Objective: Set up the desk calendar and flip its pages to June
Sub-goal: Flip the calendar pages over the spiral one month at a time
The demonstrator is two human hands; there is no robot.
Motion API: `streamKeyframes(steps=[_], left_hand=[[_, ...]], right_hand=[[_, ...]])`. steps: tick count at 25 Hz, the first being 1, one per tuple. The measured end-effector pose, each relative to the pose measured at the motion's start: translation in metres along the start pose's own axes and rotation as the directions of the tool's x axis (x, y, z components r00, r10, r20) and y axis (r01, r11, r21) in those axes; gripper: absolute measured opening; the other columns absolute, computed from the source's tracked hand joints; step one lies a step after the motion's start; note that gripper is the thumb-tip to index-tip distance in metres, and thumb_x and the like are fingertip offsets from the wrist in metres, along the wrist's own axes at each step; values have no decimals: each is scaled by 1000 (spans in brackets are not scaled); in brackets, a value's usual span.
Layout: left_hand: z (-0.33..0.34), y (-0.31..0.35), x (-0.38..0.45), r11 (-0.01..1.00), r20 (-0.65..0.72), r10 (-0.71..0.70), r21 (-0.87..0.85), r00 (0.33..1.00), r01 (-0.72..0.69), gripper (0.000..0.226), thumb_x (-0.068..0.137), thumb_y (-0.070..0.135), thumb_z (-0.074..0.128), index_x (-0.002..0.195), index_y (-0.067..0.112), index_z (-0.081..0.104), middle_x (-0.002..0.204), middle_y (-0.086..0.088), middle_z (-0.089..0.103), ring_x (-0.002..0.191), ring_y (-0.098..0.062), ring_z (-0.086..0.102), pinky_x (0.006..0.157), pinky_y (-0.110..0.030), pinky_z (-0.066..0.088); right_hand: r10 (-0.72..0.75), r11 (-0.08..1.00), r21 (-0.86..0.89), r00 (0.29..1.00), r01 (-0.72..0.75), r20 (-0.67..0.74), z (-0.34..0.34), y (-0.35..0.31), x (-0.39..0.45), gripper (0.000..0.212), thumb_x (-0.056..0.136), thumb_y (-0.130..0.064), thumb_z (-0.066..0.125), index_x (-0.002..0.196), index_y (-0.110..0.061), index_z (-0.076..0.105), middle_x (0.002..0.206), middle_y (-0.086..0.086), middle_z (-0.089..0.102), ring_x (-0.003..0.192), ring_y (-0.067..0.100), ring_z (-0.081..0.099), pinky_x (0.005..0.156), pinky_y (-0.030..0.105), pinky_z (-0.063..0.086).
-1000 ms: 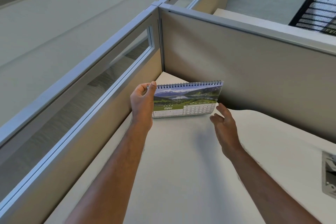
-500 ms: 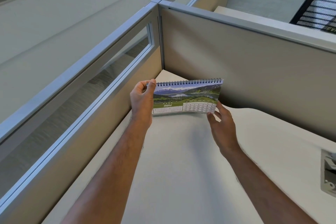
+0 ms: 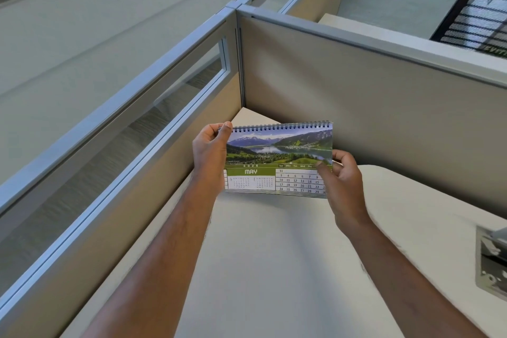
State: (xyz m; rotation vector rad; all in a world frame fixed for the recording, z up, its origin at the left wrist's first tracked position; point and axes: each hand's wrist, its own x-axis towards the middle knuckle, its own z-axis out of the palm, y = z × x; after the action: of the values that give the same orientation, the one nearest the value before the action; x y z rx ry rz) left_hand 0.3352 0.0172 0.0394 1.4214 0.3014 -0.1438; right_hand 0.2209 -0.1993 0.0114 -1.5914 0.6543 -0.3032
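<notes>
The person holds a small spiral-bound desk calendar with a glossy mountain-lake photo page [image 3: 278, 158] above the pale, matte desk top [image 3: 274, 269], near the corner where two beige fabric partition panels with grey metal frames [image 3: 356, 96] meet. The left hand [image 3: 210, 158] is closed on the left edge of the calendar, with the thumb near the black wire binding [image 3: 282, 126] at the top. The right hand [image 3: 343, 181] pinches the lower right corner, the thumb lying on the front of the page that shows MAY. The step in hand appears to be turning this one page so that June comes to the front. To do it well, the right thumb and fingers should separate only the top sheet from the stack below, then lift it up and over the wire loops in an even arc, while the left hand holds the base firm. A pull to the side could tear the punched holes. The paper looks thin, smooth and a little bent at the lower edge; several sheets show there as fine layers. The wire loops are small and regular. It is not clear whether the cardboard stand behind is already opened.
</notes>
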Motion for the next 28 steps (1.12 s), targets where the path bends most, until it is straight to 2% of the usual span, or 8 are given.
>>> streamKeyframes(steps=[4, 7, 12, 17, 20, 23, 25, 28], left_hand=[[1, 7, 0, 996, 2, -76, -47, 997, 76, 10, 101, 34, 66, 101, 25, 69, 90, 0, 80, 82, -22, 81, 70, -36, 66], [-2, 10, -3, 990, 61, -105, -92, 993, 111, 16, 101, 37, 64, 107, 24, 72, 93, -2, 80, 83, -24, 81, 65, -33, 65], [-15, 14, -4, 986, 172, -63, -143, 983, 88, 23, 98, 23, 54, 105, 18, 76, 82, -9, 79, 63, -27, 76, 51, -29, 60], [-12, 10, -3, 990, 163, -22, -135, 986, 44, 19, 91, 25, 60, 99, 17, 75, 84, -5, 80, 74, -23, 78, 60, -26, 61], [-7, 6, -4, 989, 141, 74, -137, 987, -54, 7, 91, 17, 63, 90, 17, 70, 76, 7, 80, 68, -5, 74, 57, -15, 55], [-5, 1, -2, 990, 110, 71, -130, 991, -57, 11, 103, 15, 61, 93, 14, 66, 79, 7, 81, 68, -5, 75, 59, -18, 58], [-2, -1, -2, 993, 64, 50, -111, 997, -43, 12, 104, 22, 62, 97, 14, 67, 86, 3, 82, 73, -12, 77, 62, -25, 62], [3, -2, -2, 991, 13, 30, -130, 999, -28, 13, 103, 24, 63, 97, 14, 66, 88, 1, 82, 75, -14, 78, 63, -28, 64]], right_hand=[[-37, 998, 50, 999, 36, 15, -8, -22, 0, 33, 95, -15, 66, 125, -25, 59, 107, -1, 80, 87, 13, 78, 68, 28, 59], [-49, 994, 95, 998, 45, 32, -13, -37, 3, 41, 96, -11, 64, 133, -26, 57, 104, -6, 81, 88, 10, 78, 69, 24, 58], [-81, 989, 126, 995, 73, 62, -19, -60, 13, 43, 98, -6, 57, 136, -26, 59, 87, -17, 80, 74, 1, 74, 61, 16, 54], [-105, 984, 148, 993, 97, 51, -12, -78, 17, 37, 101, -14, 55, 135, -23, 62, 84, -23, 77, 73, -3, 71, 66, 17, 55], [-98, 968, 237, 993, 80, 68, -8, -85, 19, 41, 104, -51, 43, 139, -34, 57, 113, -15, 75, 103, 0, 71, 99, 30, 54], [-104, 972, 224, 986, 73, 132, -8, -81, 26, 70, 99, -70, 19, 157, -33, 32, 136, -6, 71, 136, 11, 56, 117, 37, 32], [-114, 984, 158, 978, 86, 177, -5, -76, 26, 73, 98, -70, 23, 160, -33, 25, 144, -9, 65, 136, 3, 53, 114, 26, 31], [-164, 986, 69, 967, 154, 196, 0, -68, 25, 62, 102, -56, 42, 156, -26, 34, 137, -25, 63, 112, -23, 57, 86, -1, 42]])
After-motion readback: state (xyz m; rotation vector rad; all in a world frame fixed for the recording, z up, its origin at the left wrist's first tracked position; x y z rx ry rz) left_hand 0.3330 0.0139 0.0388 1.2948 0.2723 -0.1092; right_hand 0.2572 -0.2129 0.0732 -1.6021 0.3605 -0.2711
